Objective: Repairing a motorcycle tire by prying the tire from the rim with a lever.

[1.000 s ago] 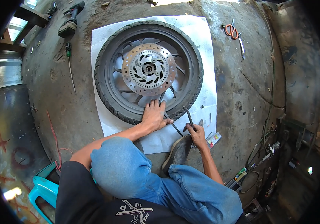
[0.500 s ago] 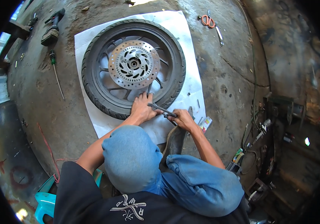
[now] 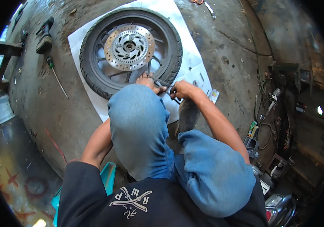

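Observation:
A motorcycle wheel [image 3: 90,72] with a black tyre lies flat, its drilled brake disc [image 3: 112,56] facing up. My left hand [image 3: 146,81] is at the near part of the rim beside a spoke, with its fingers curled; what they pinch is hidden, partly by my knee. Just right of the tyre, my right hand [image 3: 186,89] is closed around the handles of a dark tool that looks like pliers [image 3: 158,82]. The tool's far end reaches to the left hand at the tyre's near right edge.
Under the wheel lies a white sheet [image 3: 196,73]. A cordless drill [image 3: 44,36] and a green-handled screwdriver [image 3: 58,77] rest on the floor at left. At the far right are a wrench [image 3: 210,10] and orange-handled scissors [image 3: 196,1]. A small packet [image 3: 213,95] sits by my right forearm.
The view has shifted, so the wheel and floor tools sit higher in the picture. My left knee now covers more of the left forearm. Both hands stay at the wheel's near edge.

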The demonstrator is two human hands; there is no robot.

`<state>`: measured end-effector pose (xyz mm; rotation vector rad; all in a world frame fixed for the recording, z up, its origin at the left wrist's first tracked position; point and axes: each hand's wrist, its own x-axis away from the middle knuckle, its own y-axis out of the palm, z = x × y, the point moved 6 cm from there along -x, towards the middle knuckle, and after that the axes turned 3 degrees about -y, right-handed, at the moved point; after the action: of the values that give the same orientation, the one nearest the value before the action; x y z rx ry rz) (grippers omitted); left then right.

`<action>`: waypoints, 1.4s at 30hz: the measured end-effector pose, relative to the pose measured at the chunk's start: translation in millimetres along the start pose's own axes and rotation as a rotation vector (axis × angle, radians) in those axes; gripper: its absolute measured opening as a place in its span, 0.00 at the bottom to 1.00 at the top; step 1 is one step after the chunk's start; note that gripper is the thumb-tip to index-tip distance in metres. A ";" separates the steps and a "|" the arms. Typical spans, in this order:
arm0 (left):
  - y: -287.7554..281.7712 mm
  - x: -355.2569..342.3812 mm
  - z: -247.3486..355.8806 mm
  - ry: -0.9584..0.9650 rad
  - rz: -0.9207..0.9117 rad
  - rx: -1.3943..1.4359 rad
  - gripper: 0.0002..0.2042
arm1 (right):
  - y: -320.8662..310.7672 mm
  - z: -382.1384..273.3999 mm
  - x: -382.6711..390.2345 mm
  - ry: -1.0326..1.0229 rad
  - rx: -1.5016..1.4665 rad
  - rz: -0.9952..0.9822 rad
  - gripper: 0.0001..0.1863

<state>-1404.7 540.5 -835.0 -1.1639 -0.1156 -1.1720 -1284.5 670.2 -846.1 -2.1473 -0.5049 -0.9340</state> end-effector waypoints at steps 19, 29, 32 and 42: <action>0.9 8.8 -5.1 0.073 0.230 0.031 0.46 | -8.7 36.7 105.1 -0.163 -0.289 1.012 0.21; -0.5 -7.6 37.8 0.307 0.465 -0.172 0.40 | -43.5 11.5 111.6 -0.141 -0.116 0.708 0.20; -0.6 -20.0 35.7 0.182 0.279 -0.113 0.36 | -54.2 16.0 112.0 -0.152 -0.012 0.642 0.21; -0.3 -40.5 35.4 0.129 0.013 0.101 0.34 | -69.0 17.4 86.7 -0.206 0.034 0.596 0.21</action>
<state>-1406.6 593.6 -843.3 -0.9964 -0.0686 -1.2127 -1260.1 734.0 -757.2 -2.1826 0.0378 -0.3728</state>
